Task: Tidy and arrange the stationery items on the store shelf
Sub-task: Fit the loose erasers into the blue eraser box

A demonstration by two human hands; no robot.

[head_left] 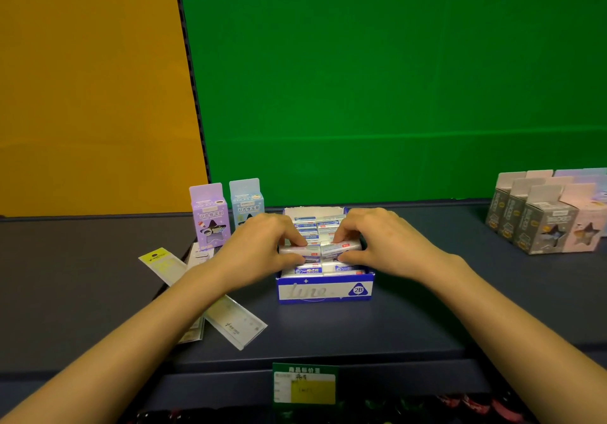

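A blue and white display box (325, 290) marked 2B stands at the middle of the dark shelf (410, 318), filled with several wrapped erasers in two rows. My left hand (259, 252) pinches a wrapped eraser (300, 250) between thumb and fingers above the left row. My right hand (384, 243) pinches another wrapped eraser (341, 248) above the right row. The two erasers meet end to end over the box.
A purple sharpener box (210, 216) and a light blue one (246, 202) stand left of the display box. Flat ruler packets (236, 321) lie at the left under my forearm. Grey and pink boxes (545, 216) cluster at the right. A price tag (305, 386) hangs on the shelf's front edge.
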